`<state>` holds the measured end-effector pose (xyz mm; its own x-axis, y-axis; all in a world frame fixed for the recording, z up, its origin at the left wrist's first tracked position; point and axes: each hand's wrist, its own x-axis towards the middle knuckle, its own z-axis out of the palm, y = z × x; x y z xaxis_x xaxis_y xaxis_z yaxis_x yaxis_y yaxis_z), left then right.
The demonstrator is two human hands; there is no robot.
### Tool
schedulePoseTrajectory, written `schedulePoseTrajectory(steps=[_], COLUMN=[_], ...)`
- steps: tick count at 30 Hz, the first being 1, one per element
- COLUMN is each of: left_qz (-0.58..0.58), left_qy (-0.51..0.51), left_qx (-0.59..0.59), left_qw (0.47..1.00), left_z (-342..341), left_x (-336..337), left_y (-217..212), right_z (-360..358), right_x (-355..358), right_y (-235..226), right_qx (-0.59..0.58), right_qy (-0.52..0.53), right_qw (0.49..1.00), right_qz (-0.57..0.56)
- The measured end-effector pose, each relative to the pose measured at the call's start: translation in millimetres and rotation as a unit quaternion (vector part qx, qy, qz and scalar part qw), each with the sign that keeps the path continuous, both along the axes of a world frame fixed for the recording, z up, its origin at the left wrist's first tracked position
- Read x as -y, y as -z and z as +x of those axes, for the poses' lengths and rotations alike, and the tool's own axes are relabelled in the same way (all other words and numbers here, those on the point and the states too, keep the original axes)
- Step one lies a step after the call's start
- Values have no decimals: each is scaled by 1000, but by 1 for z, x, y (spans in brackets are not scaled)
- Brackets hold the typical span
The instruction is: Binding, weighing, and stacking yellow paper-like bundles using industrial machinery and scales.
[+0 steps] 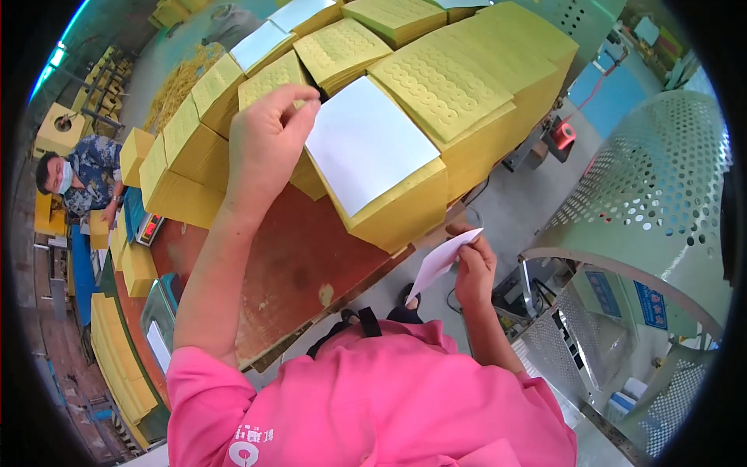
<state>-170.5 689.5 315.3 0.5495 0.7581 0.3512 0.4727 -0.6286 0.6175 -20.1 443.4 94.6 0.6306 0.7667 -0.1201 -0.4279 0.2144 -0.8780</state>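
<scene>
Pink sleeve [204, 389] up front, right hand [475, 268] pinches a white sheet [437, 263], left hand [268, 136], grip pressed together, fingers the yellow stack [397, 206]; likely topping stacks, next placing it squarely.

Yellow stack [405, 206] partly hidden under white sheet [367, 144]

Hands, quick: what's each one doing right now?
Left hand: fingers pinched at the edge of the white sheet atop a yellow paper stack.
Right hand: closed on a small white slip of paper.
</scene>
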Motion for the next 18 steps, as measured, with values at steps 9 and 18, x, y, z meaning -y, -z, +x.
schedulePoseTrajectory(steps=[9, 18], left_qz=[138, 180], left_qy=[44, 21], left_qx=[-110, -59], left_qw=[983, 982], left_z=[49, 32], left_x=[15, 36], left_y=[29, 50], right_z=[4, 7], right_x=[-20, -37], right_y=[17, 35], right_qx=[-19, -93], right_qy=[24, 5], right_qw=[999, 994], right_qz=[-11, 49])
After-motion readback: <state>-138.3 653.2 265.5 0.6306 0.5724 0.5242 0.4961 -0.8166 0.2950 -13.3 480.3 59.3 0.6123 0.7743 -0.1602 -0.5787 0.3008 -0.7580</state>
